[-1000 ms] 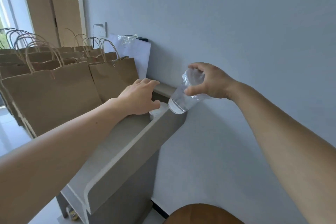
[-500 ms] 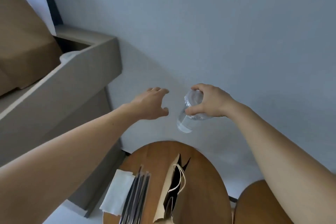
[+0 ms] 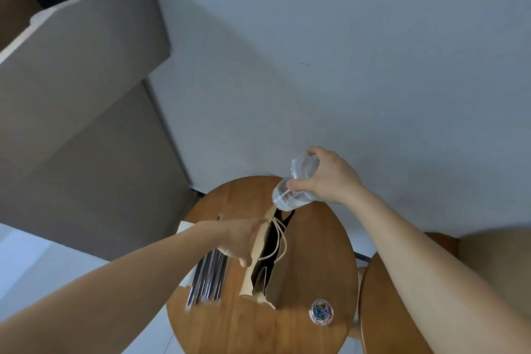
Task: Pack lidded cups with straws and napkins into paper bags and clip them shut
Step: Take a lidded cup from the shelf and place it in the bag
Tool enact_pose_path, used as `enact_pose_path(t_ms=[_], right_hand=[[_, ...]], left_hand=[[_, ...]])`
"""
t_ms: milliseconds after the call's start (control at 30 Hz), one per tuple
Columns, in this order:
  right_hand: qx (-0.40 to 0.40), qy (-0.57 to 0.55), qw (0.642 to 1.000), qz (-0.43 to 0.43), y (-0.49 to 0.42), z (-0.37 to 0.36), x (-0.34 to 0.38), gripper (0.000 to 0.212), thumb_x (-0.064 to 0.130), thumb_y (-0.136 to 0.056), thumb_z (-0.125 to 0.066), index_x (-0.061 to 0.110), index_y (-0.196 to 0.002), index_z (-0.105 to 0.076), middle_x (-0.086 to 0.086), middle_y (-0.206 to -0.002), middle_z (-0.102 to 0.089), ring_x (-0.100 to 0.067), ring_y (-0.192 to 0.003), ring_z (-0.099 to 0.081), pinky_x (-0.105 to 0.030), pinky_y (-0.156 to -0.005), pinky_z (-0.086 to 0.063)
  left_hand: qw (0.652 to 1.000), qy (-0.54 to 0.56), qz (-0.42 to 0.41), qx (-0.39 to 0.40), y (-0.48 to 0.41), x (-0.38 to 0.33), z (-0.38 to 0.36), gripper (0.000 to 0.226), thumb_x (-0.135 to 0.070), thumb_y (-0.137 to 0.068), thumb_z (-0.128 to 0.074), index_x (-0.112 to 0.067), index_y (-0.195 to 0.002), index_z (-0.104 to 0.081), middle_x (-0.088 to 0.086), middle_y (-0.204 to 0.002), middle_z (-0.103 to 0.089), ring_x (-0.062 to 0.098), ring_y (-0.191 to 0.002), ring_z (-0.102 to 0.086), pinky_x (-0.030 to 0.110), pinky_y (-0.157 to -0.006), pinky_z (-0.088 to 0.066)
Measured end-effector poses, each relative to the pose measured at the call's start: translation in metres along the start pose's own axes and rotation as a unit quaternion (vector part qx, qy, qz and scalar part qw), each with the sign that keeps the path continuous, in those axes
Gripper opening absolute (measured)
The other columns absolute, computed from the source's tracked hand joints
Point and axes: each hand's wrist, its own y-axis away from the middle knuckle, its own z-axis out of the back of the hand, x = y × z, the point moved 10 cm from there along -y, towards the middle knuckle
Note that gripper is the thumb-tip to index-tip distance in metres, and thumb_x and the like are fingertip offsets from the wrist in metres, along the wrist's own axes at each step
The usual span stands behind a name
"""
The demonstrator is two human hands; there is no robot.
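Clear, ribbed plastic cup (image 3: pixel 296 187) hangs just above the open mouth of the brown paper bag (image 3: pixel 283 284), long axis slanted, lower end aimed down-left; right hand (image 3: pixel 333 178) grips its upper end from above; blurred left hand (image 3: pixel 241 238) holds the bag's left rim; round wooden table (image 3: pixel 258 330) beneath.
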Motion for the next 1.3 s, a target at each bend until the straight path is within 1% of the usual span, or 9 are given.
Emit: enact_pose_path(t_ms=[133,233,333,400,633,900,1033,1200,1300], right_hand=[[-0.010,-0.003,1.000,-0.021,-0.003,-0.018,0.000,0.108,0.069,-0.051,-0.073,0.033,-0.145,-0.034,0.004,-0.144,-0.043,-0.022,-0.127,-0.048,-0.036,-0.092,-0.044],[-0.003,-0.005,0.999,-0.034,0.003,-0.031,-0.004,0.106,0.068,-0.053,-0.073,0.034,-0.145,-0.033,0.004,-0.143,-0.043,-0.022,-0.125,-0.049,-0.036,-0.090,-0.045],[-0.006,-0.002,0.999,-0.044,0.008,-0.035,-0.011,0.104,0.068,-0.056,-0.072,0.034,-0.145,-0.033,0.004,-0.142,-0.043,-0.022,-0.123,-0.050,-0.038,-0.090,-0.047],[-0.009,0.001,0.999,-0.044,0.013,-0.036,-0.014,0.103,0.068,-0.057,-0.072,0.035,-0.145,-0.032,0.004,-0.142,-0.043,-0.022,-0.123,-0.049,-0.036,-0.088,-0.046],[0.049,0.122,0.990,0.041,0.027,-0.033,-0.005,0.100,0.067,-0.053,-0.069,0.038,-0.142,-0.032,0.009,-0.134,-0.044,-0.019,-0.118,-0.047,-0.034,-0.081,-0.041],[0.084,0.307,0.923,0.215,0.044,-0.078,0.030,0.094,0.057,-0.059,-0.071,0.031,-0.140,-0.032,0.001,-0.130,-0.042,-0.025,-0.117,-0.043,-0.035,-0.078,-0.044],[0.114,0.309,0.887,0.323,0.063,-0.113,0.036,0.091,0.054,-0.060,-0.072,0.031,-0.138,-0.029,0.002,-0.136,-0.039,-0.022,-0.119,-0.040,-0.036,-0.086,-0.049],[0.077,0.149,0.965,0.200,0.058,-0.115,0.001,0.093,0.066,-0.062,-0.065,0.039,-0.141,-0.024,0.014,-0.140,-0.033,-0.016,-0.127,-0.038,-0.029,-0.086,-0.047],[0.102,0.218,0.949,0.202,0.059,-0.137,-0.007,0.094,0.063,-0.066,-0.068,0.033,-0.144,-0.024,0.006,-0.144,-0.035,-0.021,-0.128,-0.038,-0.035,-0.091,-0.049]], left_hand=[[0.999,0.032,-0.013,-0.007,-0.012,-0.002,-0.022,0.116,-0.054,-0.071,-0.077,-0.030,-0.156,-0.001,0.007,-0.152,-0.041,0.028,-0.133,-0.046,0.035,-0.107,-0.040],[0.993,0.064,-0.014,-0.097,-0.020,-0.004,-0.011,0.069,-0.048,-0.087,-0.060,-0.016,-0.143,-0.035,0.007,-0.117,-0.065,0.025,-0.104,-0.063,0.041,-0.094,-0.052],[0.985,0.106,0.013,-0.134,-0.024,0.004,-0.008,0.020,-0.031,-0.094,-0.049,-0.014,-0.098,-0.058,0.006,-0.085,-0.068,0.024,-0.081,-0.069,0.043,-0.081,-0.058],[0.977,0.162,0.040,-0.135,-0.026,0.014,-0.013,0.024,-0.023,-0.095,-0.043,-0.010,-0.081,-0.058,0.010,-0.071,-0.070,0.020,-0.064,-0.072,0.039,-0.073,-0.062],[0.954,0.257,0.081,-0.134,-0.034,0.029,-0.027,0.014,-0.016,-0.098,-0.039,-0.008,-0.094,-0.050,0.013,-0.059,-0.069,0.019,-0.050,-0.070,0.035,-0.062,-0.062],[0.957,0.258,0.061,-0.120,-0.030,0.014,-0.031,0.012,-0.015,-0.099,-0.036,-0.010,-0.095,-0.045,0.012,-0.061,-0.069,0.018,-0.050,-0.070,0.027,-0.050,-0.059],[0.961,0.249,0.032,-0.117,-0.027,0.010,-0.030,0.015,-0.024,-0.102,-0.034,-0.015,-0.096,-0.044,0.006,-0.058,-0.068,0.018,-0.050,-0.070,0.030,-0.054,-0.060],[0.962,0.219,0.053,-0.154,-0.027,0.029,-0.025,0.013,-0.022,-0.102,-0.037,-0.016,-0.094,-0.047,0.009,-0.064,-0.070,0.017,-0.052,-0.070,0.040,-0.067,-0.062],[0.959,0.220,0.077,-0.161,-0.026,0.042,-0.025,0.012,-0.018,-0.099,-0.040,-0.018,-0.089,-0.046,0.010,-0.062,-0.069,0.015,-0.050,-0.070,0.035,-0.063,-0.062]])
